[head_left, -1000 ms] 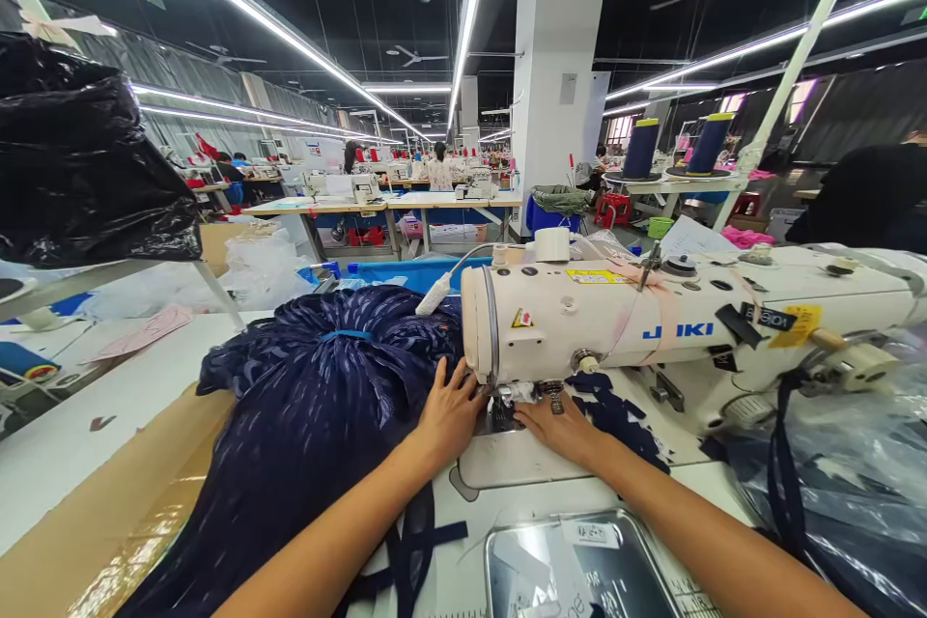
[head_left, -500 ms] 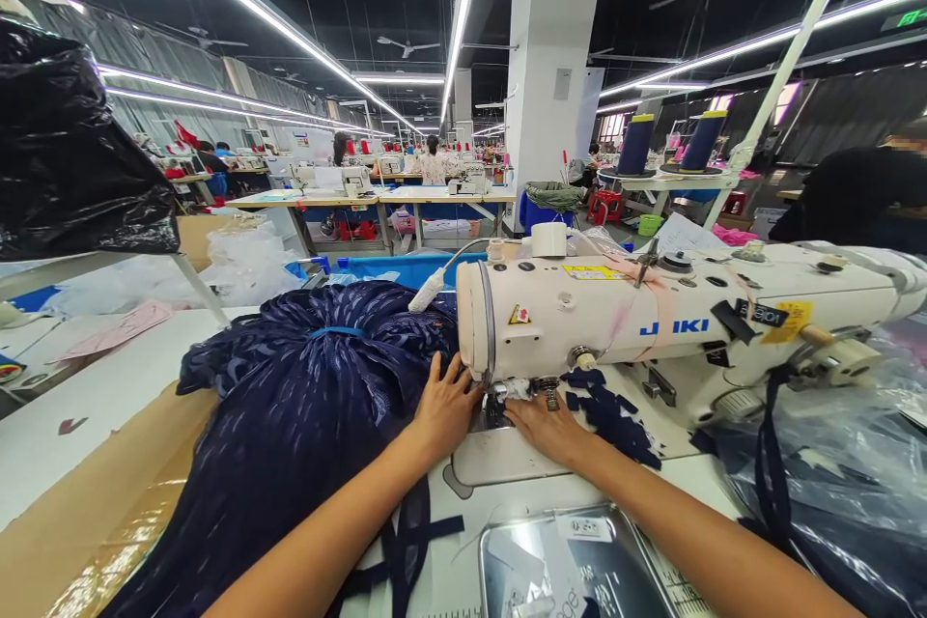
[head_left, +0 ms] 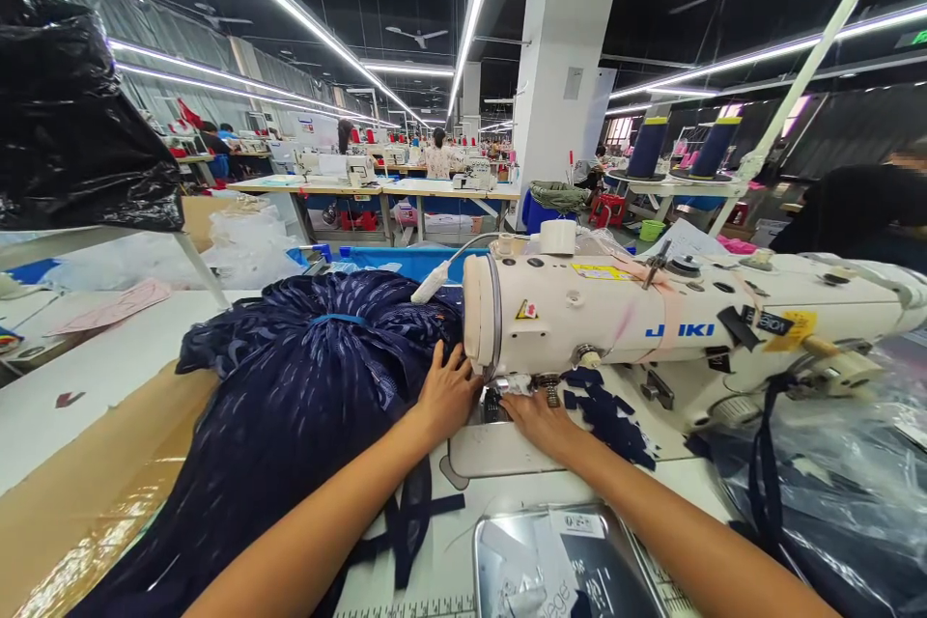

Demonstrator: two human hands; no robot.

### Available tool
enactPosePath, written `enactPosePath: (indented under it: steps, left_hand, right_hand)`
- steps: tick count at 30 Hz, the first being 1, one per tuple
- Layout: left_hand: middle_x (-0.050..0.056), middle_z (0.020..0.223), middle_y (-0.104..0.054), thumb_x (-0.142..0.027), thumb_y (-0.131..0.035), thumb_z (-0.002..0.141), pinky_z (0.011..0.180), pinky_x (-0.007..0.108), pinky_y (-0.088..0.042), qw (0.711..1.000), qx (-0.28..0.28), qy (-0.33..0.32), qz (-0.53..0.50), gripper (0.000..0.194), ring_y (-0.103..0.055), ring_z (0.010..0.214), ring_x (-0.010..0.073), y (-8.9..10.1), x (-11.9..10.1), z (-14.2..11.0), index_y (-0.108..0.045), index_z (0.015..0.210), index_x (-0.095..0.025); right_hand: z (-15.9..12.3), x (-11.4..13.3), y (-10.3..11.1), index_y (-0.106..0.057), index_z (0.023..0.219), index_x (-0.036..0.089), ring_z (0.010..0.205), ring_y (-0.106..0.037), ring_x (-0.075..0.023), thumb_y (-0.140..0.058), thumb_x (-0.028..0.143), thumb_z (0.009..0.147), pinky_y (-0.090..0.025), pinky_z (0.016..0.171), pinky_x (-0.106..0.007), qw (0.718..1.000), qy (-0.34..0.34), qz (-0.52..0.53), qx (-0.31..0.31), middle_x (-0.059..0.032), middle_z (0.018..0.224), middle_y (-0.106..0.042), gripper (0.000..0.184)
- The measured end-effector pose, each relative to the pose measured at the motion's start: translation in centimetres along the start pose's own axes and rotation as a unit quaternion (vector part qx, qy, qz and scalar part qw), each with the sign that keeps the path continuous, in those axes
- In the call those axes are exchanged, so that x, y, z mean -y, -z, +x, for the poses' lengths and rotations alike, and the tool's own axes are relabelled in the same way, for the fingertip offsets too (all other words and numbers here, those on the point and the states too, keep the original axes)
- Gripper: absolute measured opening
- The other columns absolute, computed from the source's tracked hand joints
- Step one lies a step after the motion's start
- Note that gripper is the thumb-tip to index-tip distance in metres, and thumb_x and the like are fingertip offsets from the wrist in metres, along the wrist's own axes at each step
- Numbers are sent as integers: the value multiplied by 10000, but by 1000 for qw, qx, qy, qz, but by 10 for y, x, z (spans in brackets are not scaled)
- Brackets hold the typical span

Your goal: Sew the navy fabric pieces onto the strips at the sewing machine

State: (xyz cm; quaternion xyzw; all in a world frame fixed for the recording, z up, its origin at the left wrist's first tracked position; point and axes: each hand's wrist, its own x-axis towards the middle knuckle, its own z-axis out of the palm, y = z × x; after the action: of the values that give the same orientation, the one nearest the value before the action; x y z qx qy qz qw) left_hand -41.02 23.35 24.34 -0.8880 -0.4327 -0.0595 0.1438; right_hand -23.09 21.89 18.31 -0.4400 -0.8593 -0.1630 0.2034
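My left hand rests by the left end of the white sewing machine, its visible fingers spread apart and its inner fingertips hidden near the needle. From the other side, my right hand reaches to the presser foot with its fingers close together. Something small and dark lies at the foot by the right fingertips; its kind is hard to make out. A large bundle of navy patterned fabric strips, tied with a blue band, lies left of the machine, close to my left hand.
Navy scraps are scattered behind my right hand on the machine bed. A metal tray sits in front, between my forearms. Clear plastic bags with dark material lie at the right. Brown cardboard is at the left. Thread cones stand behind.
The view has shifted slightly, moving the background a little to the right. Both hands stay at the presser foot with almost the same posture.
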Motion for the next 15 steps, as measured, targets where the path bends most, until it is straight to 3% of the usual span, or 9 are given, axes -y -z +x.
enactPosePath:
  steps: [5, 8, 10, 12, 13, 15]
  left_hand:
    - [135, 1023, -636, -106, -481, 790, 1015, 618, -207, 1000, 1, 11, -6, 289, -489, 1107, 326, -2, -2, 2, -642, 1026, -148]
    - [148, 1117, -602, -88, -485, 783, 1020, 568, -263, 999, 22, 14, -27, 288, -463, 1153, 320, 11, -4, -3, -637, 1024, -132]
    - [124, 1079, -624, -92, -473, 792, 985, 446, -371, 997, 42, -6, -71, 254, -518, 1100, 267, 35, -4, -15, -648, 971, -134]
    - [46, 964, -666, -126, -429, 820, 883, 297, -460, 987, 30, -30, -157, 248, -597, 954, 175, 72, -3, -34, -655, 907, -181]
    - [11, 931, -673, -155, -413, 831, 837, 253, -477, 980, 0, -23, -198, 253, -613, 899, 145, 95, -1, -45, -647, 913, -203]
    - [-48, 963, -665, -288, -409, 861, 821, 205, -478, 960, -123, 13, -250, 242, -612, 895, 112, 140, 6, -69, -616, 979, -252]
  right_hand:
    - [-5, -4, -11, -630, 925, 183, 672, -608, -235, -360, 146, 887, -538, 700, -422, 995, 40, -60, -62, -94, 711, -655, 276]
    - [-6, -6, -18, -623, 925, 164, 721, -616, -230, -394, 169, 885, -537, 721, -406, 992, 32, -75, -93, -94, 746, -663, 233]
    - [-5, -6, -20, -622, 927, 165, 788, -617, -234, -422, 193, 882, -528, 753, -407, 994, 13, -51, -99, -94, 794, -668, 207]
    - [-4, -6, -20, -627, 938, 170, 828, -613, -246, -434, 193, 876, -512, 782, -437, 995, -4, -22, -98, -99, 827, -668, 204]
    - [-3, -6, -20, -633, 934, 173, 839, -611, -253, -435, 190, 875, -503, 794, -454, 995, -10, -12, -95, -102, 829, -668, 208]
    - [-2, -6, -19, -649, 894, 169, 845, -609, -262, -430, 191, 877, -489, 813, -470, 996, -18, 0, -89, -108, 808, -669, 221]
